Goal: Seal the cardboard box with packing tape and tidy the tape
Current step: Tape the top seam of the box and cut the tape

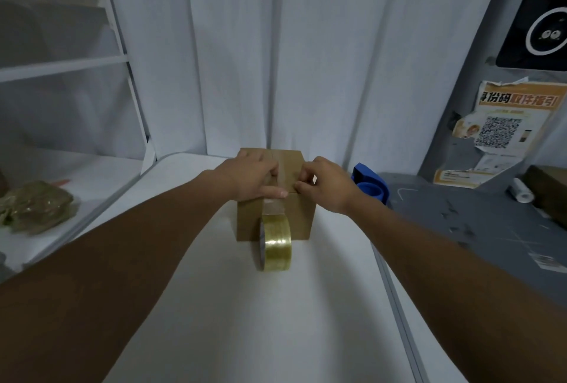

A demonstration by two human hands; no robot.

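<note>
I see the cardboard box (276,198) sitting toward the far end of the white worktop (245,306), flaps closed, with a strip of clear tape (274,206) running along its top seam and down over the near face. That strip leads straight into the tape roll (276,243), which stands on edge on the worktop, touching the box's near face at its lower middle.

The left hand (250,178) lies palm-down on the left half of the box top, fingers spread flat, the thumb stretched along the near top edge and pressing on the tape there. Its grip is wide and flat, holding nothing, only bearing down on the lid. The right hand (325,183) rests on the right half of the top with fingers curled in; thumb and forefinger are drawn narrow together at the seam, pressed to the tape or the flap edge, and I cannot tell whether they actually pinch anything.

Just beside the box on the right stands a blue tape dispenser (369,183), at the edge of a grey cutting mat (475,223). A crumpled wad of used tape (36,207) lies on the low shelf (92,180) well off to the left.
</note>
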